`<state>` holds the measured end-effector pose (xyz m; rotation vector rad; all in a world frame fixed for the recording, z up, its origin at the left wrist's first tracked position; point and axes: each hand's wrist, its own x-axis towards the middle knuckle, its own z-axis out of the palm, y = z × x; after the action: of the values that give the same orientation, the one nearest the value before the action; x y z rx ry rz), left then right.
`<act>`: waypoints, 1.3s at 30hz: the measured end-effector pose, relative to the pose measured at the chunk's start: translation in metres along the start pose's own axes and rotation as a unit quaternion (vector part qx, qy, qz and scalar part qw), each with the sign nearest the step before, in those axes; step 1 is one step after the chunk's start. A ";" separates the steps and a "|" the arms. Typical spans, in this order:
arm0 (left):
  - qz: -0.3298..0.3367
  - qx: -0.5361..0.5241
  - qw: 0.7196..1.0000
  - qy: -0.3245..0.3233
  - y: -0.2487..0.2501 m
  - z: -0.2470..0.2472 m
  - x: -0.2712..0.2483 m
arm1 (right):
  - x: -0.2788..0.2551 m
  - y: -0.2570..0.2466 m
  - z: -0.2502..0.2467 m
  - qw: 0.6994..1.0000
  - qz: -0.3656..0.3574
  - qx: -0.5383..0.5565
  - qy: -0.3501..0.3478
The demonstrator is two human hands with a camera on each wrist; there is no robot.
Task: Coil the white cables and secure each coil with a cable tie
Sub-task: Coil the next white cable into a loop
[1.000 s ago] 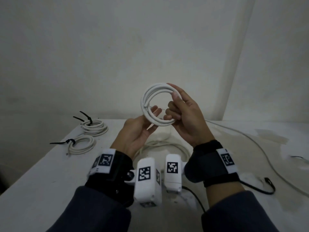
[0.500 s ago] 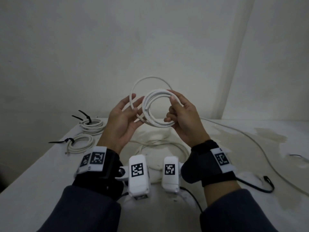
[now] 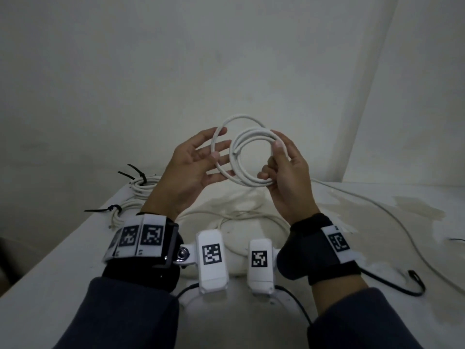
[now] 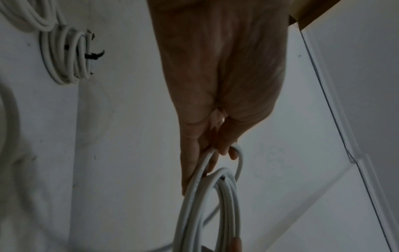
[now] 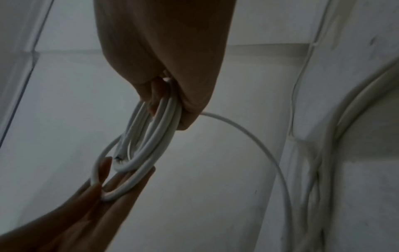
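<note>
I hold a white cable coil (image 3: 247, 183) of a few turns up in front of the wall. My right hand (image 3: 270, 159) grips the coil's right side, thumb on top; the right wrist view shows the turns (image 5: 155, 136) running through that grip (image 5: 168, 95). My left hand (image 3: 221, 147) sits at the coil's left with fingers spread and holds a wider loose loop (image 3: 241, 117) of the same cable. In the left wrist view thumb and finger (image 4: 224, 151) pinch this strand (image 4: 194, 196). The cable's cut end (image 5: 118, 158) shows at the coil.
Two finished coils (image 3: 141, 185) (image 3: 120, 212) with black ties lie at the table's far left. Loose white cable (image 3: 239, 217) lies on the table (image 3: 63, 285) below my hands. A thin cable (image 3: 377, 207) runs across the right side, near a black cord (image 3: 415, 285).
My left hand rose from under the coil to its left side and brought up a new, wider loop of cable. My right hand kept its grip on the coil.
</note>
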<state>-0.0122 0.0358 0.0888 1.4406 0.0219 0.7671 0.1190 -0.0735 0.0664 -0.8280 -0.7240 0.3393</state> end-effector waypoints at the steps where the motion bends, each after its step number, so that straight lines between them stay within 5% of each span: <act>1: 0.003 0.009 1.000 0.000 0.001 -0.001 0.000 | -0.001 0.001 0.000 1.000 0.003 -0.013 -0.016; 14: -0.002 0.014 0.999 -0.051 -0.002 0.008 -0.002 | -0.004 -0.008 0.001 0.993 0.000 -0.089 -0.074; 27: 0.029 0.153 0.986 0.063 -0.004 0.038 -0.001 | -0.013 -0.019 0.023 0.986 0.053 -0.156 -0.010; 39: 0.027 0.151 0.988 -0.031 0.006 0.033 -0.005 | -0.012 -0.031 0.024 0.986 0.023 -0.167 0.013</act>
<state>-0.0041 0.0041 0.0973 1.7587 0.0533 0.7878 0.0934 -0.0869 0.0956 -1.1658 -0.7483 0.2500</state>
